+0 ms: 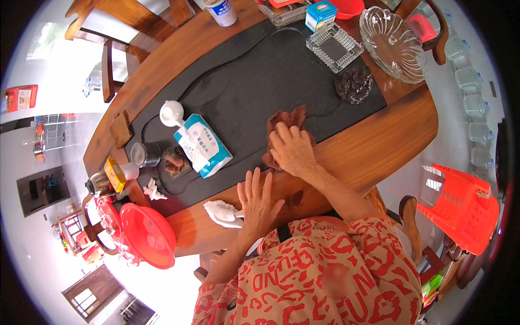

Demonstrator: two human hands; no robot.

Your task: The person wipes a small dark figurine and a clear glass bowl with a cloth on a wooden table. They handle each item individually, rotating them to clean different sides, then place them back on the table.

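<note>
My right hand (294, 151) presses down on a crumpled brown cloth (287, 116), its fingers bent over the fabric. The cloth lies across the near edge of the black stone tea tray (248, 89) set into a wooden table (365, 146). To its left, my left hand (258, 202) rests on the wooden rim with fingers spread, holding nothing. Just beside that hand is a crumpled white tissue or cloth (223, 213). A blue-and-white tissue pack (209, 144) lies on the tray, touching or very near a white ceramic pitcher (171, 113).
Glass dishes, a square one (334, 46) and a large oval one (392, 44), stand at the far right near a dark glass bowl (353, 84). A red basin (148, 235) is at the left edge. Red plastic stools (463, 207) stand on the floor at right.
</note>
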